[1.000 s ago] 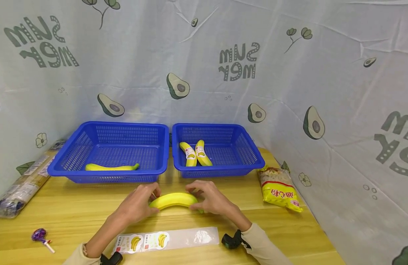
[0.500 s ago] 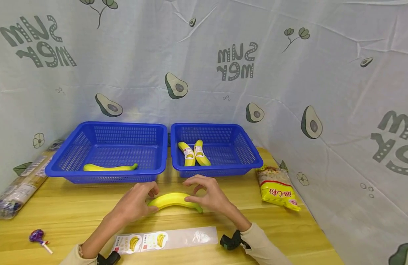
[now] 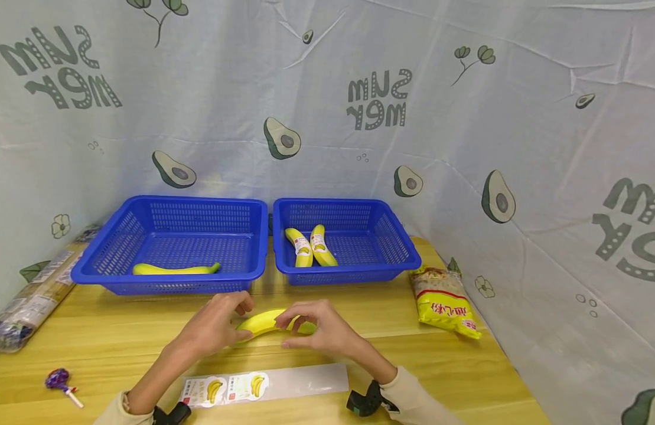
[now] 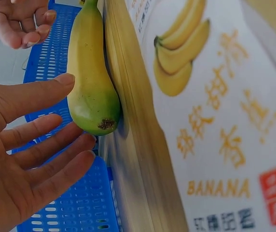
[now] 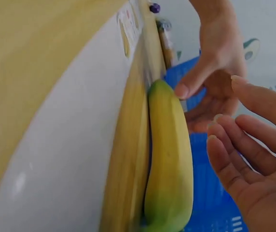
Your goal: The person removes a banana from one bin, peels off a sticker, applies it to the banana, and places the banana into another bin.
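A yellow banana (image 3: 263, 322) with greenish ends lies crosswise on the wooden table. At its left end is my left hand (image 3: 212, 330), its thumb (image 4: 56, 89) touching the peel and its relaxed fingers spread around the tip. Over the right half hovers my right hand (image 3: 324, 332), fingers loosely bent and thumb apart, gripping nothing; part of the banana is hidden behind it in the head view. In front of both hands lies a clear strip (image 3: 306, 379) bearing two banana stickers (image 3: 247, 386) at its left.
A blue basket (image 3: 170, 278) at back left holds one plain banana (image 3: 173, 269); a second basket (image 3: 354, 274) holds two stickered bananas (image 3: 321, 247). A yellow food bag (image 3: 445, 304) lies right, a lollipop (image 3: 58, 381) and long wrapped package (image 3: 37, 301) left.
My right hand has come off the banana's right end and shifted left, now over its right half. The left hand stays at the left end; the banana has hardly moved.
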Demonstrator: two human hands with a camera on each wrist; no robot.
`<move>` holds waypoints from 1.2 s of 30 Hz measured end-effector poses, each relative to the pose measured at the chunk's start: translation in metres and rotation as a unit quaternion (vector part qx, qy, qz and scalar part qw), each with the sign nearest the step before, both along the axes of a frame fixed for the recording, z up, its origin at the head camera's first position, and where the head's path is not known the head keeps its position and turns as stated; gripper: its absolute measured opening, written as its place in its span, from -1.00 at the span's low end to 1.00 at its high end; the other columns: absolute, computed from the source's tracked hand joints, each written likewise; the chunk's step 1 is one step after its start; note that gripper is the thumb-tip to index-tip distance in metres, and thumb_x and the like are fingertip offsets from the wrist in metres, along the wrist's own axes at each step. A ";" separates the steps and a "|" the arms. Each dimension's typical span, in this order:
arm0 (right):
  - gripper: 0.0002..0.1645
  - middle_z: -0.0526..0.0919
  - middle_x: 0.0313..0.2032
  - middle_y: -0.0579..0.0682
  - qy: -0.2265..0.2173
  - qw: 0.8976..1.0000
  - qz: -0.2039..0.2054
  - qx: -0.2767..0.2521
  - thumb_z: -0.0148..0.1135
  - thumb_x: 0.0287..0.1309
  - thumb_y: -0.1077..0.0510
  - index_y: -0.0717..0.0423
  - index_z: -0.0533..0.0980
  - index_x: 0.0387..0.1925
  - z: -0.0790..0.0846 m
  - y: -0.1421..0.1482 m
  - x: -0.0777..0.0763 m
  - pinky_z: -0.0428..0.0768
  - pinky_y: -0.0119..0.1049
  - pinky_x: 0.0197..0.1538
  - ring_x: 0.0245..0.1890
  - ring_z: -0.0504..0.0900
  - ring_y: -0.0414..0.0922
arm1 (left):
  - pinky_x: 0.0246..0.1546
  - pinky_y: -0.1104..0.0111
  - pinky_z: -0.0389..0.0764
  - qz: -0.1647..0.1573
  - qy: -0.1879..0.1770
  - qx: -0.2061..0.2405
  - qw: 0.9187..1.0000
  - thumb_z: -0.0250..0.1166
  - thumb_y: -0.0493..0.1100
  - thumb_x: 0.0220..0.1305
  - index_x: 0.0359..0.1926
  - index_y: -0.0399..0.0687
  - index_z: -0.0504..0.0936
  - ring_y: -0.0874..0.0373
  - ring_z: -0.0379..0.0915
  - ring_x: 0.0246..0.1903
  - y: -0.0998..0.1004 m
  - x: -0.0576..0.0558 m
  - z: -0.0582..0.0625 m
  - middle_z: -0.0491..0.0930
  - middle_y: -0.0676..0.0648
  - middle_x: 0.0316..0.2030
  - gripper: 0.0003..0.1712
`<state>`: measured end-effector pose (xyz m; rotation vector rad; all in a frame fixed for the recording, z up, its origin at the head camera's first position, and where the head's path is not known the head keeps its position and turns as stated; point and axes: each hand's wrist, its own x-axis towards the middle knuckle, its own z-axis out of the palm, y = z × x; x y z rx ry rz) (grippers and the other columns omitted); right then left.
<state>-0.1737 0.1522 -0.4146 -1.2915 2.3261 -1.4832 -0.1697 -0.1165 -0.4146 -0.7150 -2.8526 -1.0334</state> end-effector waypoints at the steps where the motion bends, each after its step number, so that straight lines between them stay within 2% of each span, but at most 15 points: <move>1: -0.63 0.80 -0.11 0.28 -0.006 1.000 0.007 0.004 0.62 0.12 0.39 0.36 0.71 -0.02 0.000 -0.002 0.002 0.84 -0.15 -0.07 -0.11 0.79 0.13 | -0.03 0.05 0.76 -0.001 0.001 0.001 1.000 0.76 -0.29 -0.04 -0.10 -0.12 0.70 0.01 0.69 -0.10 0.000 0.000 0.000 0.75 -0.05 -0.15 -0.51; 5: -0.61 0.80 -0.11 0.29 -0.019 0.999 0.035 0.024 0.61 0.13 0.39 0.36 0.70 0.00 -0.003 -0.009 0.009 0.83 -0.21 -0.07 -0.11 0.81 0.11 | -0.05 0.07 0.77 -0.005 0.002 0.003 1.000 0.76 -0.29 -0.04 -0.10 -0.12 0.70 0.02 0.70 -0.11 -0.001 0.000 0.000 0.75 -0.05 -0.15 -0.51; 9: -0.60 0.82 -0.10 0.22 0.005 0.997 0.054 0.058 0.62 0.14 0.36 0.33 0.70 0.01 -0.008 -0.017 0.015 0.82 -0.33 -0.11 -0.14 0.83 0.05 | -0.06 0.07 0.77 -0.007 -0.004 0.006 1.000 0.75 -0.28 -0.01 -0.10 -0.12 0.70 0.01 0.69 -0.10 -0.001 0.000 0.000 0.75 -0.04 -0.14 -0.52; 12: -0.59 0.83 -0.09 0.15 0.028 0.994 0.057 0.087 0.64 0.14 0.32 0.29 0.71 0.02 -0.012 -0.022 0.020 0.77 -0.44 -0.10 -0.18 0.83 -0.07 | -0.05 0.06 0.78 -0.007 -0.006 0.009 1.000 0.75 -0.27 0.01 -0.09 -0.11 0.70 0.01 0.69 -0.09 -0.001 0.001 0.000 0.75 -0.04 -0.14 -0.53; 16: -0.56 0.83 -0.06 0.09 0.039 0.991 0.053 0.118 0.67 0.12 0.27 0.25 0.72 0.04 -0.016 -0.026 0.025 0.72 -0.52 -0.09 -0.23 0.78 -0.21 | -0.04 0.06 0.77 -0.009 -0.003 0.010 1.000 0.74 -0.26 0.03 -0.08 -0.11 0.71 0.00 0.69 -0.08 -0.001 0.001 0.001 0.76 -0.04 -0.12 -0.54; 24: -0.50 0.80 0.01 -0.04 0.043 0.983 0.027 0.174 0.69 0.12 0.23 0.15 0.72 0.10 -0.022 -0.028 0.030 0.62 -0.61 -0.06 -0.16 0.64 -0.38 | -0.03 0.07 0.77 -0.016 -0.002 0.010 1.000 0.71 -0.25 0.09 -0.05 -0.12 0.71 0.01 0.68 -0.07 -0.002 0.001 0.001 0.76 -0.05 -0.11 -0.56; 31: -0.47 0.78 0.02 -0.09 0.049 0.981 0.013 0.187 0.72 0.07 0.22 0.10 0.72 0.09 -0.024 -0.030 0.032 0.58 -0.62 -0.07 -0.17 0.58 -0.39 | -0.05 0.10 0.77 -0.022 -0.003 0.007 1.000 0.70 -0.24 0.12 -0.05 -0.12 0.70 0.03 0.67 -0.09 -0.003 0.000 0.000 0.74 -0.04 -0.12 -0.58; 36: -0.48 0.78 -0.03 -0.10 0.035 0.982 0.006 0.188 0.73 0.04 0.24 0.11 0.73 0.06 -0.025 -0.030 0.033 0.59 -0.60 -0.06 -0.16 0.60 -0.40 | -0.06 0.10 0.77 -0.022 -0.004 0.007 1.000 0.70 -0.23 0.12 -0.03 -0.13 0.70 0.02 0.67 -0.09 -0.002 0.001 0.001 0.74 -0.04 -0.11 -0.57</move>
